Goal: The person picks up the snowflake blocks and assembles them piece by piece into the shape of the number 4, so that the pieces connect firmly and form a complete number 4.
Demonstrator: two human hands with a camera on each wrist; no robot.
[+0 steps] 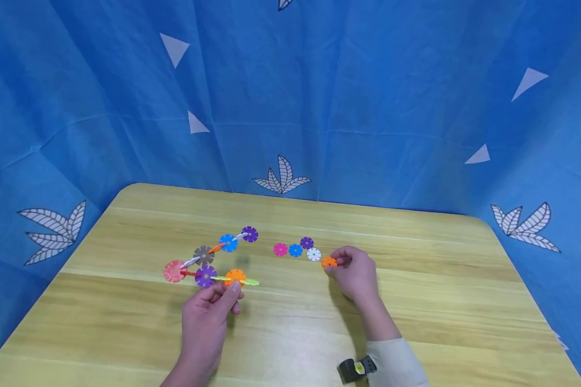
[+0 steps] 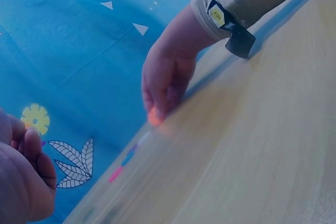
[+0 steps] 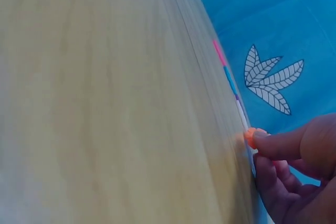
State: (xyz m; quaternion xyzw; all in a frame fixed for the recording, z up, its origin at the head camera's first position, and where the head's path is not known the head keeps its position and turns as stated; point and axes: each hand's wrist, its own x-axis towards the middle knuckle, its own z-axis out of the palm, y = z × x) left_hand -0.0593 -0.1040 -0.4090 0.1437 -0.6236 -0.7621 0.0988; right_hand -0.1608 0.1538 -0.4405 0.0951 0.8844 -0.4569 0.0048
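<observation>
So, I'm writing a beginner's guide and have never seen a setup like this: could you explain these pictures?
There is no machine here, just a person's two bare hands. The wide picture comes from a camera on the head, looking forward and down; the other two come from cameras worn on the left and right wrists. The left hand pinches a chain of colourful notched discs by an orange disc. The right hand pinches a single orange disc. On the wooden table lie four more: a pink disc, a blue disc, a purple disc and a white disc. Behind hangs a blue curtain.
</observation>
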